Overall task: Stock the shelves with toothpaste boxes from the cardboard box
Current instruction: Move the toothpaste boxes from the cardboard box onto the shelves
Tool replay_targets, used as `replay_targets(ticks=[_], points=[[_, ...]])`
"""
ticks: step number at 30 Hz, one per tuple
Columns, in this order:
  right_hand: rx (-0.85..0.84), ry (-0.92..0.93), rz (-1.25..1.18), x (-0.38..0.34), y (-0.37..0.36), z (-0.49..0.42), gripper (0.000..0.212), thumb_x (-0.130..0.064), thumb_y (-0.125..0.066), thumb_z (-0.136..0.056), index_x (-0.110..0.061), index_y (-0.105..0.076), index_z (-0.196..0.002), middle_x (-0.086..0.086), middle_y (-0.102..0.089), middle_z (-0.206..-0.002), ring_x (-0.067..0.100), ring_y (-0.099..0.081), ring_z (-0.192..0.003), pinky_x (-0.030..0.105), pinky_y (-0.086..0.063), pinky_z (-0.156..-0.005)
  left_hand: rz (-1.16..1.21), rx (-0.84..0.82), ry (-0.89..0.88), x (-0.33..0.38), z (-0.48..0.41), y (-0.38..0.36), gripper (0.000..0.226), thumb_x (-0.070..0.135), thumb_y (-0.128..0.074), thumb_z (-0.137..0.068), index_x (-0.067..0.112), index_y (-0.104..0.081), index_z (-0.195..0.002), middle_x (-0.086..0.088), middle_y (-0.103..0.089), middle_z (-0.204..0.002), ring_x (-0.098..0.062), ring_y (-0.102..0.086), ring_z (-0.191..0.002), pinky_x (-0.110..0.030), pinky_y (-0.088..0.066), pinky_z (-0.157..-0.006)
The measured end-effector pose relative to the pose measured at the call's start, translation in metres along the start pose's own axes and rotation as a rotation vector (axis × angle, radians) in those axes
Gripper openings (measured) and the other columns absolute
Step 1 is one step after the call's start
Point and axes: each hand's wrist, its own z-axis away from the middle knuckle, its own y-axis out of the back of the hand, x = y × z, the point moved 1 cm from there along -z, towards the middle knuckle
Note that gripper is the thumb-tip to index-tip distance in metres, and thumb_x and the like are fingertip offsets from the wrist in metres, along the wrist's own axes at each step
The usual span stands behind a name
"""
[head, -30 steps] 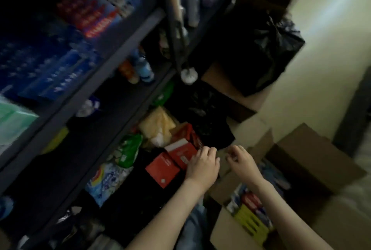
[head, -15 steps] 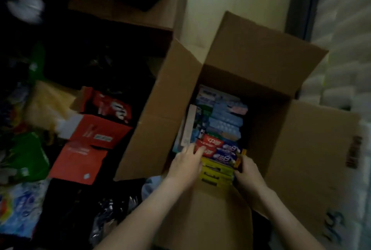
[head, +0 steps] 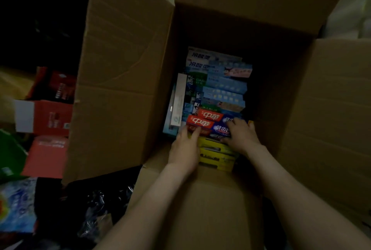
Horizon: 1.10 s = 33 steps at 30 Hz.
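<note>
An open cardboard box (head: 124, 93) fills the view, its flaps spread wide. Inside lie several toothpaste boxes in a row: pale blue ones (head: 224, 87) at the far end, red-and-blue ones (head: 208, 123) in the middle, yellow ones (head: 216, 155) nearest me. My left hand (head: 185, 147) has its fingers curled over the left end of the red-and-blue toothpaste boxes. My right hand (head: 242, 135) grips their right end from above. A white upright carton (head: 177, 101) stands along the box's left inner wall.
Left of the box lie red cartons (head: 50, 117), a green pack (head: 10, 153), a blue printed bag (head: 18, 205) and black plastic wrap (head: 96, 205). The shelves are out of view.
The view swung from the shelves down into the cardboard box and closed in. Both hands went from the box's flap edge onto the red-and-blue toothpaste boxes.
</note>
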Motion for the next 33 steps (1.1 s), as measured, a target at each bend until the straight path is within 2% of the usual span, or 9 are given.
replay_targets(ticks=[7,9,11,13,16,19,23,28,33], points=[[0.037,0.092,-0.233,-0.017,0.076,0.09,0.061,-0.034,-0.063,-0.088,-0.018,-0.039,-0.141,0.003,-0.048,-0.134,0.02,-0.048,-0.12,0.03,-0.039,-0.099,-0.371,0.155,-0.179,0.03,0.062,0.048,0.08,0.014,-0.057,-0.088,0.02,-0.01,-0.153,-0.016,-0.01,-0.158,-0.029,-0.007,-0.147,-0.044,0.0,-0.117],[-0.046,0.139,-0.312,-0.029,0.116,0.125,0.061,-0.035,-0.069,-0.083,-0.018,-0.045,-0.136,0.0,-0.053,-0.123,0.015,-0.053,-0.108,0.025,-0.045,-0.086,-0.468,0.305,-0.276,0.037,0.091,0.074,0.081,0.024,-0.075,-0.073,0.013,-0.037,-0.144,-0.018,-0.042,-0.145,-0.031,-0.037,-0.137,-0.05,-0.019,-0.113],[-0.141,0.178,-0.377,-0.045,0.149,0.159,0.062,-0.038,-0.074,-0.079,-0.019,-0.048,-0.132,-0.004,-0.054,-0.113,0.011,-0.055,-0.098,0.018,-0.044,-0.074,-0.524,0.401,-0.361,0.039,0.12,0.102,0.079,0.031,-0.084,-0.058,0.011,-0.049,-0.126,-0.012,-0.063,-0.121,-0.028,-0.059,-0.115,-0.049,-0.04,-0.103],[-0.191,0.207,-0.369,-0.064,0.181,0.194,0.065,-0.04,-0.075,-0.077,-0.021,-0.048,-0.132,-0.004,-0.054,-0.116,0.01,-0.056,-0.098,0.018,-0.046,-0.073,-0.502,0.491,-0.42,0.039,0.15,0.135,0.07,0.03,-0.086,-0.055,0.009,-0.053,-0.114,-0.01,-0.066,-0.101,-0.026,-0.064,-0.094,-0.041,-0.051,-0.089],[-0.104,0.266,-0.311,-0.096,0.223,0.24,0.058,-0.04,-0.073,-0.08,-0.022,-0.049,-0.129,-0.002,-0.054,-0.122,0.011,-0.054,-0.103,0.023,-0.046,-0.083,-0.461,0.596,-0.456,0.038,0.198,0.187,0.063,0.028,-0.086,-0.046,0.008,-0.062,-0.101,-0.009,-0.063,-0.086,-0.026,-0.061,-0.076,-0.031,-0.05,-0.068],[0.063,0.282,-0.31,-0.126,0.258,0.276,0.057,-0.046,-0.071,-0.08,-0.019,-0.05,-0.126,0.0,-0.05,-0.121,0.013,-0.049,-0.109,0.028,-0.044,-0.091,-0.403,0.672,-0.428,0.025,0.248,0.232,0.075,0.036,-0.085,-0.041,0.011,-0.05,-0.102,-0.008,-0.06,-0.084,-0.025,-0.057,-0.074,-0.031,-0.045,-0.065],[0.132,0.294,-0.507,-0.18,0.304,0.324,0.038,-0.043,-0.07,-0.081,-0.026,-0.053,-0.109,-0.003,-0.057,-0.107,0.009,-0.056,-0.093,0.031,-0.05,-0.081,-0.395,0.801,-0.36,-0.007,0.314,0.294,0.076,0.039,-0.086,-0.043,0.012,-0.048,-0.103,-0.007,-0.061,-0.088,-0.024,-0.059,-0.078,-0.032,-0.048,-0.067],[0.174,0.448,-0.398,-0.278,0.354,0.38,0.043,-0.041,-0.062,-0.088,-0.019,-0.052,-0.124,0.001,-0.056,-0.113,0.016,-0.055,-0.103,0.034,-0.05,-0.089,-0.387,0.933,-0.244,-0.06,0.393,0.364,0.061,0.036,-0.083,-0.047,0.01,-0.061,-0.098,-0.006,-0.059,-0.087,-0.026,-0.058,-0.077,-0.033,-0.05,-0.063],[0.246,0.585,-0.331,-0.381,0.387,0.43,0.045,-0.035,-0.063,-0.089,-0.016,-0.051,-0.128,0.004,-0.055,-0.117,0.018,-0.056,-0.106,0.034,-0.049,-0.092,-0.39,1.071,-0.116,-0.112,0.472,0.415,0.067,0.04,-0.084,-0.042,0.011,-0.064,-0.098,-0.005,-0.061,-0.084,-0.025,-0.059,-0.074,-0.032,-0.051,-0.061]])
